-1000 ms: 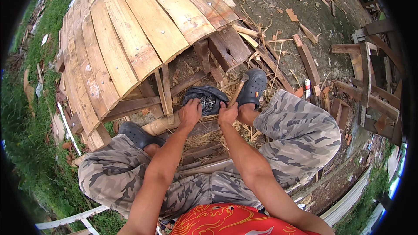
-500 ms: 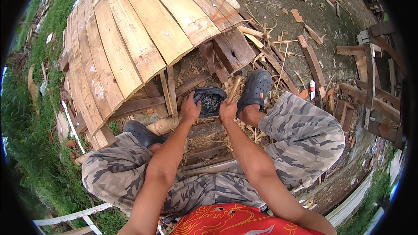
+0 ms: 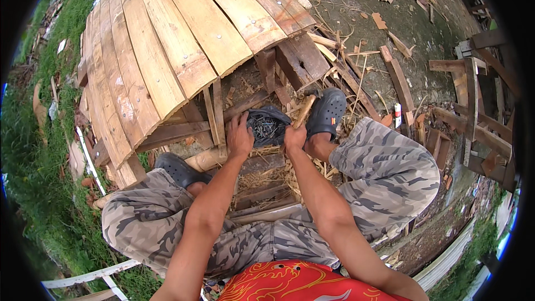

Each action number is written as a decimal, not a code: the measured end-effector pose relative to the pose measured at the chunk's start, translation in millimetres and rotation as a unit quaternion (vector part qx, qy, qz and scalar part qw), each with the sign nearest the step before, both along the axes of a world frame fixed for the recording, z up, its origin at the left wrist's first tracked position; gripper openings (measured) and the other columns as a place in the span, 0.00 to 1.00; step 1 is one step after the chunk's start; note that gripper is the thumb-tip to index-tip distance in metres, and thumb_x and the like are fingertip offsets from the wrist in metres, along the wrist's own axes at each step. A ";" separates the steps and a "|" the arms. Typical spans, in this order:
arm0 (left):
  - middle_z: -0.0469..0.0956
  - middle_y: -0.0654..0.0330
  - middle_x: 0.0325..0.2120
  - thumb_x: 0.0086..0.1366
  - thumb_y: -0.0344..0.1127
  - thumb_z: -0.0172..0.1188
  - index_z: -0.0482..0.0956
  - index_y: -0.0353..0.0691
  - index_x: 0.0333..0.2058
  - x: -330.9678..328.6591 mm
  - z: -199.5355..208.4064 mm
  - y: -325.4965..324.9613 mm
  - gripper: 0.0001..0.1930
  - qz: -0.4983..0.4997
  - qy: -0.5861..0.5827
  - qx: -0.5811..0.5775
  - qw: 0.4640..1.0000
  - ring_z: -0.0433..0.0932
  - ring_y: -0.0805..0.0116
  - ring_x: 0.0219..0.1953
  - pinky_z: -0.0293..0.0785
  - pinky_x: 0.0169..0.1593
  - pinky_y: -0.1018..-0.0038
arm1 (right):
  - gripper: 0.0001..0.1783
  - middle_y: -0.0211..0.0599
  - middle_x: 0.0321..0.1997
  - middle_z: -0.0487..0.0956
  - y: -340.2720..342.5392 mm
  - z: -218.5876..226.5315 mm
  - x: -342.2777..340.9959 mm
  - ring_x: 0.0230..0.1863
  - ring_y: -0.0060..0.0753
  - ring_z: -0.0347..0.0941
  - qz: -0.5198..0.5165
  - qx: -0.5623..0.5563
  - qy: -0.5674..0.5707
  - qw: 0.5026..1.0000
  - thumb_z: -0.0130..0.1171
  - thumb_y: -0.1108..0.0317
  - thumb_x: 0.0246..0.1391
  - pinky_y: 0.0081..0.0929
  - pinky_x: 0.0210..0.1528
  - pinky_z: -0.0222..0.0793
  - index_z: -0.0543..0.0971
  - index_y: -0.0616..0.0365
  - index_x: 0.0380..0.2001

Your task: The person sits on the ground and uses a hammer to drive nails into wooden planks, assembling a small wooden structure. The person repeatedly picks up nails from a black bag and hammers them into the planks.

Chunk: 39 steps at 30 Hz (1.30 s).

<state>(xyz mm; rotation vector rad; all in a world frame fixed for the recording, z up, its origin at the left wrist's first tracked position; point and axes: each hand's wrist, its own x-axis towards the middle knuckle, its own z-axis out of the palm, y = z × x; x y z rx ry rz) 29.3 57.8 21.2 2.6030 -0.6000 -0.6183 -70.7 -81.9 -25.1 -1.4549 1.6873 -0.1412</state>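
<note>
Between my hands, a black plastic bag [image 3: 280, 117] lies with its mouth spread, and a pile of nails [image 3: 266, 129] shows inside. My left hand [image 3: 240, 136] grips the bag's left rim, fingers pointing away from me. At its right rim is my right hand [image 3: 295, 136], closed round a wooden handle [image 3: 304, 111] that sticks up and away; the handle's lower end is hidden. The right fist also touches the bag's edge. Just beyond rises a slatted wooden panel [image 3: 184, 39], curved in this view, with nail heads along its boards.
My dark clogs stand either side: the left clog [image 3: 179, 171] by the panel's near corner, the right clog [image 3: 327, 112] beside the handle. Wood shavings and scrap lie underneath. A loose plank [image 3: 398, 81], a white bottle [image 3: 398, 115] and a wooden frame [image 3: 473, 100] are to the right.
The bag's mouth is spread wider, so more nails show. My left hand has shifted slightly left and its fingers have moved along the rim. The right hand still holds the handle.
</note>
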 end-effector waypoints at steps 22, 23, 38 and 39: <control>0.73 0.56 0.52 0.59 0.33 0.61 0.82 0.43 0.54 8.7 -5.1 -17.2 0.22 -0.332 -0.097 0.056 0.936 0.68 0.59 0.57 0.60 0.62 0.62 | 0.13 0.40 0.31 0.80 -20.2 17.6 -7.4 0.32 0.37 0.76 0.067 0.075 -0.056 0.993 0.69 0.70 0.51 0.35 0.39 0.71 0.77 0.59 0.38; 0.73 0.55 0.52 0.60 0.33 0.61 0.82 0.43 0.55 5.0 -7.8 -20.0 0.22 -0.347 -0.115 0.058 0.929 0.68 0.59 0.57 0.60 0.62 0.62 | 0.14 0.45 0.34 0.82 -20.9 12.3 -8.9 0.36 0.43 0.79 0.061 0.066 -0.055 0.994 0.69 0.69 0.50 0.38 0.43 0.72 0.78 0.59 0.39; 0.74 0.52 0.49 0.60 0.31 0.58 0.83 0.49 0.53 11.8 -1.4 -43.1 0.21 -0.317 -0.019 0.143 0.937 0.68 0.54 0.58 0.62 0.60 0.58 | 0.13 0.36 0.31 0.79 -35.8 5.9 2.0 0.32 0.34 0.74 0.015 0.067 -0.073 0.995 0.67 0.72 0.49 0.33 0.39 0.69 0.77 0.59 0.38; 0.74 0.52 0.50 0.61 0.31 0.58 0.83 0.49 0.53 12.7 -0.9 -44.2 0.21 -0.322 -0.021 0.151 0.934 0.68 0.55 0.58 0.61 0.61 0.58 | 0.13 0.31 0.28 0.76 -36.5 6.2 2.9 0.27 0.27 0.70 0.016 0.067 -0.063 0.996 0.67 0.74 0.50 0.30 0.34 0.67 0.75 0.59 0.37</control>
